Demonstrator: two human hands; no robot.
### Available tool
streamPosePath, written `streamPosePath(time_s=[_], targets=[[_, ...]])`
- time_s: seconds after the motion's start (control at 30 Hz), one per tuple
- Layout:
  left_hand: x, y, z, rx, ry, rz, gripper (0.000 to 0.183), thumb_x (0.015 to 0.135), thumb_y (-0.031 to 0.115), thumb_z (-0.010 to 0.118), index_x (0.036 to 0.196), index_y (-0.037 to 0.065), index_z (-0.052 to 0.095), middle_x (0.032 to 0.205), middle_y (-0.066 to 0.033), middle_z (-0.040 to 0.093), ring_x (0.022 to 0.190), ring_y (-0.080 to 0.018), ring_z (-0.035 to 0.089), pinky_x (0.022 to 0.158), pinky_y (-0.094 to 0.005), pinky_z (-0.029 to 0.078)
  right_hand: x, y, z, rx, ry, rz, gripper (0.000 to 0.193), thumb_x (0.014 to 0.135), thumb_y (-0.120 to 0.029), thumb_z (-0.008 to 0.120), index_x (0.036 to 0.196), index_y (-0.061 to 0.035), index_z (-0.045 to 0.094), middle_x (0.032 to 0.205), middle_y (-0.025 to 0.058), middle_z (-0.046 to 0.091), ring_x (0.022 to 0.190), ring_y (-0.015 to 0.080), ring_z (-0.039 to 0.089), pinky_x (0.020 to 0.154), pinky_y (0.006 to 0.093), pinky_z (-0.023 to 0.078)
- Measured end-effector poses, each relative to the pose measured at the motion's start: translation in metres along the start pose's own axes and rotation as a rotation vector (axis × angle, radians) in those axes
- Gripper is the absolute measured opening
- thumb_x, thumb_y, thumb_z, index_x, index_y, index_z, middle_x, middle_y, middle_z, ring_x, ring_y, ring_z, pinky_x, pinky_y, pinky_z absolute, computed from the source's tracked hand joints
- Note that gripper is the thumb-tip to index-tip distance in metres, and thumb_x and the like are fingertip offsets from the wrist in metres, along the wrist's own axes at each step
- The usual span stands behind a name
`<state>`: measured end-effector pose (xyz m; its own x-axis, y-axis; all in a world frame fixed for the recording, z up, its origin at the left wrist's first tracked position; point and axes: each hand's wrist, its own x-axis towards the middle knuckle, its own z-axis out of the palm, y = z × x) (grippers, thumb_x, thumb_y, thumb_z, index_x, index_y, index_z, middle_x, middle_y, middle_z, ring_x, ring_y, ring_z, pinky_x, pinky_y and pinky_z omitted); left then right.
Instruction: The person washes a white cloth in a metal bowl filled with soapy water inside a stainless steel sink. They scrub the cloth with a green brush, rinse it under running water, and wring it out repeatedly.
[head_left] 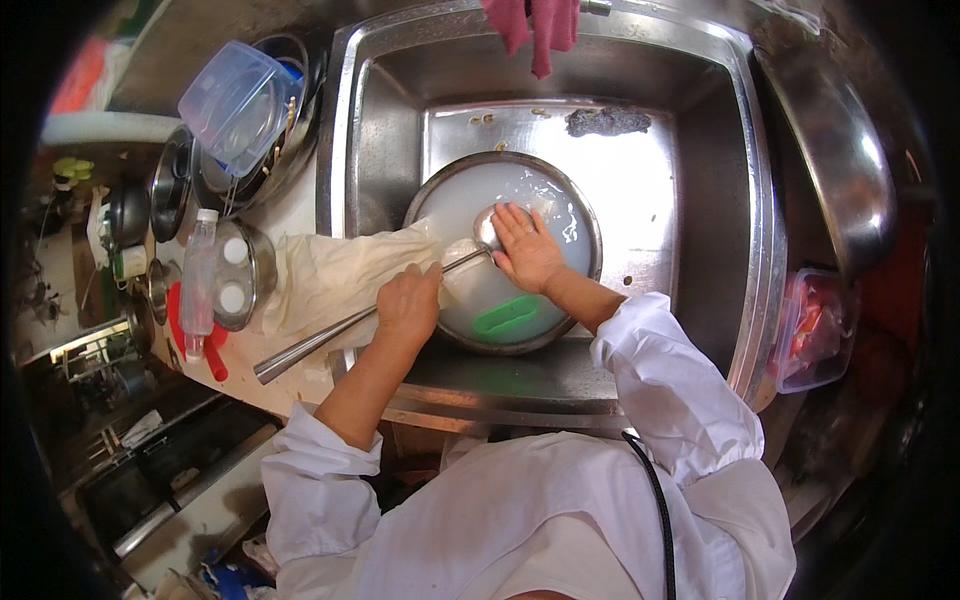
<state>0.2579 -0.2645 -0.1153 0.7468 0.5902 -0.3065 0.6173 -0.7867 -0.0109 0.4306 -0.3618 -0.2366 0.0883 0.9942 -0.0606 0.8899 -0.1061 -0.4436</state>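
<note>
A metal basin of cloudy water stands in the sink. My left hand is closed round the thin shaft of a long-handled metal ladle, whose thick tubular end points to the lower left. The ladle's round head is over the basin. My right hand lies flat on that head with fingers stretched out, covering part of it. A bright green oblong thing is in the water near the basin's near side; its kind is unclear. A cream cloth spreads from the left counter across the sink's edge to the basin.
The steel sink holds a dark grey scouring clump and food bits. A pink cloth hangs at the back. Left are a clear plastic container, a bottle and pans; right, a large metal bowl and a plastic box.
</note>
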Motion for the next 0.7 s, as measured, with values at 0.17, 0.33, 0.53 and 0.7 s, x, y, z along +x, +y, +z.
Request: streamPosePath(time_s=[0.17,0.33,0.53,0.7], targets=[[0.019,-0.009,0.018,0.029,0.094,0.004,0.013,0.077,0.015,0.053,0.086,0.012,0.061,0.072,-0.012,0.057,0.065,-0.0286,0.059,0.053,-0.0388,0.046,-0.007,0.009,0.007,-0.086,-0.18,0.074,0.061,0.086,-0.038,0.04,0.133,-0.0035,0.025,0.141,0.0111,0.02,0.131,0.0257,0.018,0.105,0.0436,0.015],[0.038,0.0,0.027,0.061,0.025,0.028,0.019,0.074,0.011,0.051,0.089,0.012,0.062,0.073,-0.0127,0.058,0.064,-0.028,0.059,0.054,-0.0392,0.046,-0.009,0.016,0.004,-0.023,-0.308,0.121,0.063,0.085,-0.041,0.041,0.132,-0.002,0.026,0.138,0.0128,0.025,0.126,0.0285,0.026,0.104,0.0454,0.015],[0.018,0.001,0.007,0.011,0.215,0.142,0.015,0.075,0.012,0.054,0.088,0.013,0.062,0.067,-0.0116,0.056,0.058,-0.0281,0.058,0.048,-0.0378,0.045,-0.006,0.007,-0.008,-0.009,-0.156,0.017,0.069,0.083,-0.045,0.043,0.131,0.0016,0.026,0.137,0.0188,0.025,0.128,0.0307,0.023,0.105,0.0457,0.013],[0.004,-0.007,-0.002,0.018,0.184,0.079,0.013,0.078,0.019,0.055,0.09,0.015,0.061,0.063,-0.0104,0.054,0.054,-0.0276,0.057,0.045,-0.0378,0.043,-0.006,-0.006,-0.019,-0.046,-0.168,-0.002,0.076,0.08,-0.049,0.047,0.131,0.0023,0.025,0.14,0.0198,0.018,0.131,0.0306,0.015,0.106,0.0455,0.011]])
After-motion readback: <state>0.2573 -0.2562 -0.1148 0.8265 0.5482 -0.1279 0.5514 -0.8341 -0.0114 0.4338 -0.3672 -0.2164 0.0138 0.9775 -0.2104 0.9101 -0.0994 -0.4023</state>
